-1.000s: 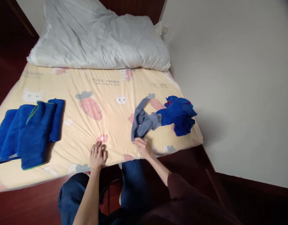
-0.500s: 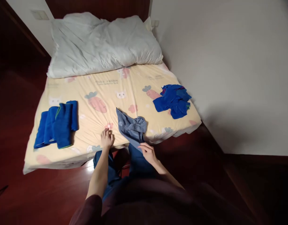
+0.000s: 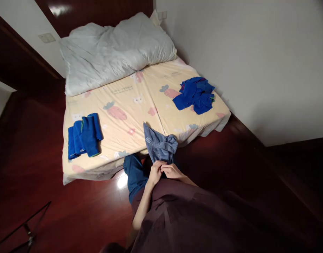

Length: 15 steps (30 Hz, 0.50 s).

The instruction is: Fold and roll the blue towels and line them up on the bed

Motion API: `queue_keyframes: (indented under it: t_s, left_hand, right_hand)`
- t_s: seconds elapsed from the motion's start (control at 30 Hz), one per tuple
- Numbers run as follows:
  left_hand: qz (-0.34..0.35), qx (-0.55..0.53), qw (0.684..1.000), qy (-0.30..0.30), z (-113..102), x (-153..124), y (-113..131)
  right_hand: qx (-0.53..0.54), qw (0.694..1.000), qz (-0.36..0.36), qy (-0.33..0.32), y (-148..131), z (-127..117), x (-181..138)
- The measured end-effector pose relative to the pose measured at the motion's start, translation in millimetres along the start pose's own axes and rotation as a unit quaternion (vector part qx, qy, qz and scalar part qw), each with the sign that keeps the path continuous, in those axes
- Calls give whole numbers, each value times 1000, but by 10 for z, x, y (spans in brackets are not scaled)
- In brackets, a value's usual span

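A crumpled grey-blue towel (image 3: 161, 144) with pale lettering lies on the near edge of the bed, its near end hanging over toward my lap. My left hand (image 3: 156, 171) and my right hand (image 3: 172, 171) meet at that near end, close to my body. The fingers of both are closed and pinch the towel's end; the fingertips are partly hidden behind one another. Several blue towels (image 3: 85, 136), folded and overlapping, lie to the left. On the right side of the bed sits a loose heap of blue cloths (image 3: 195, 94).
The bed (image 3: 130, 137) has a yellow sheet printed with carrots and rabbits. A large white pillow (image 3: 116, 52) lies along its head. A wall (image 3: 243, 63) runs along the right. A thin black stand (image 3: 27, 228) is on the floor at lower left.
My left hand has left the sheet and moved right to my right hand at the towel's near end. The view has turned, so the bed appears tilted and shifted.
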State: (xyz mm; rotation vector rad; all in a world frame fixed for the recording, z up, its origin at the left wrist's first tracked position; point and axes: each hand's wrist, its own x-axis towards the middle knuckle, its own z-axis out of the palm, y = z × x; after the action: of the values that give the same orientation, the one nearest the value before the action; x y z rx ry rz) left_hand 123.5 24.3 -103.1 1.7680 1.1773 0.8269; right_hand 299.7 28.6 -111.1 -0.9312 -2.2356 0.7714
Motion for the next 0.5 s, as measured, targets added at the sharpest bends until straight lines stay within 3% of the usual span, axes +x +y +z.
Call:
queue_keyframes:
  t_s: [0.17, 0.4, 0.5]
  left_hand:
    - [0, 73, 988, -136, -288, -279, 111]
    - [-1, 149, 979, -137, -524, -542, 310]
    - [-9, 201, 968, -152, -670, -603, 333]
  right_hand:
    - [35, 996, 46, -64, -122, -186, -107]
    - [61, 978, 68, -190, -437, -449, -145]
    - [100, 970, 90, -203, -533, -495, -205]
